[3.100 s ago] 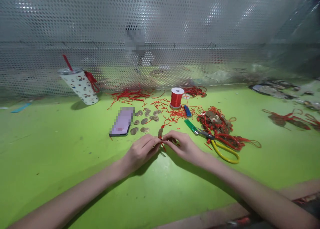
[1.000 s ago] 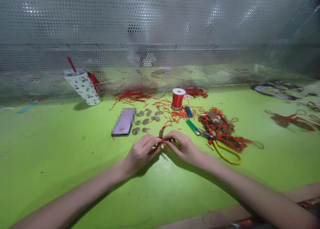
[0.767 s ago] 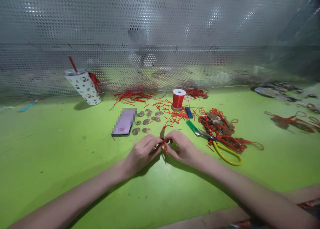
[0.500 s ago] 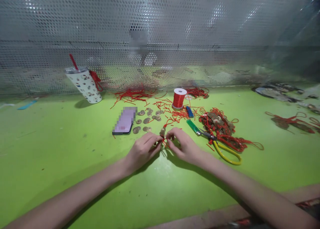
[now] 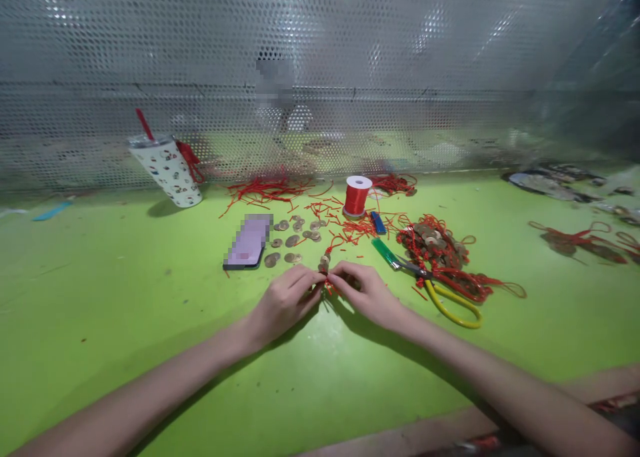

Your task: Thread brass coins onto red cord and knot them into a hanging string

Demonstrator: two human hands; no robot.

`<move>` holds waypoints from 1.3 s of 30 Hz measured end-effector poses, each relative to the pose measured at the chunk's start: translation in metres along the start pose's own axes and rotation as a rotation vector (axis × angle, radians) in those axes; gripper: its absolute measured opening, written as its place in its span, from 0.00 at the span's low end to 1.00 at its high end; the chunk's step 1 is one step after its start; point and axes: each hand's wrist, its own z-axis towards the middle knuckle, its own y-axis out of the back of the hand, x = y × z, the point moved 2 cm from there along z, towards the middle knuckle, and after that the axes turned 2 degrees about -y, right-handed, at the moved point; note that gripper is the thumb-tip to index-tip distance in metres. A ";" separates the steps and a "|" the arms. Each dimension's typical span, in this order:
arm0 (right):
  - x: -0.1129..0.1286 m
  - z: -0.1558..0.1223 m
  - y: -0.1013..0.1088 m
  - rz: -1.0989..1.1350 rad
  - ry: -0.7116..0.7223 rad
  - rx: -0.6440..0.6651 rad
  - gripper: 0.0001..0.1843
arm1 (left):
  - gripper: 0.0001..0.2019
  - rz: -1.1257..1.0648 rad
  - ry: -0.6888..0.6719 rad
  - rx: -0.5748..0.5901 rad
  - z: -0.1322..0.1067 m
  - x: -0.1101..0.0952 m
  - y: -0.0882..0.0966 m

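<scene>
Green table [image 5: 100, 297], mesh screen [image 5: 350, 57] behind it. Left hand [image 5: 283, 304] and right hand [image 5: 370, 296] meet mid-table, low over the top, fingertips almost touching. Each one pinches thumb to forefinger on a short red cord [image 5: 327, 282], other fingers loosely curled. The cord runs from the pinch up to a coin [image 5: 324, 262] just beyond the fingertips; can't tell if the coin rests on the table or hangs just above it. Cup [image 5: 167, 170] with a straw sits far left by the screen. Coin pile [image 5: 435, 244], already strung on red cord, is to the right, with scissors [image 5: 440, 296] touching its near edge. Phone [image 5: 247, 242] is left of centre, spool [image 5: 356, 196] behind, and loose coins [image 5: 293, 234] lie between phone and spool. Green lighter [image 5: 384, 252] and blue lighter [image 5: 378, 222] are just right of the hands' line. Clippings [image 5: 265, 190] are scattered along the back. Judgement: this looks like the knot-tying step, cinching the cord against the coin. The knot itself is too small to read, so can't say how far closed it is. Next move calls for even opposite tension from both pinches and a steady coin, so the knot seats tight against it rather than slipping down the cord.
</scene>
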 end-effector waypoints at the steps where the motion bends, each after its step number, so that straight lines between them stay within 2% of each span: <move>1: -0.001 0.000 0.000 0.024 -0.024 -0.009 0.11 | 0.05 -0.001 0.000 0.000 0.000 0.000 0.000; 17: -0.001 -0.002 0.000 0.343 -0.331 -0.019 0.15 | 0.06 0.036 0.035 0.053 -0.002 0.002 -0.002; 20: -0.002 -0.001 -0.001 0.384 -0.370 0.023 0.15 | 0.06 0.048 0.032 0.059 -0.002 0.002 -0.003; 24: -0.004 0.000 -0.002 0.446 -0.423 0.142 0.15 | 0.05 0.069 0.014 0.057 -0.002 0.001 -0.003; 31: -0.011 0.004 -0.002 0.482 -0.439 0.235 0.23 | 0.04 0.100 -0.030 0.045 0.001 -0.002 -0.003; 39: -0.011 0.005 0.003 0.583 -0.526 0.279 0.18 | 0.04 0.177 -0.045 0.050 0.001 -0.002 -0.004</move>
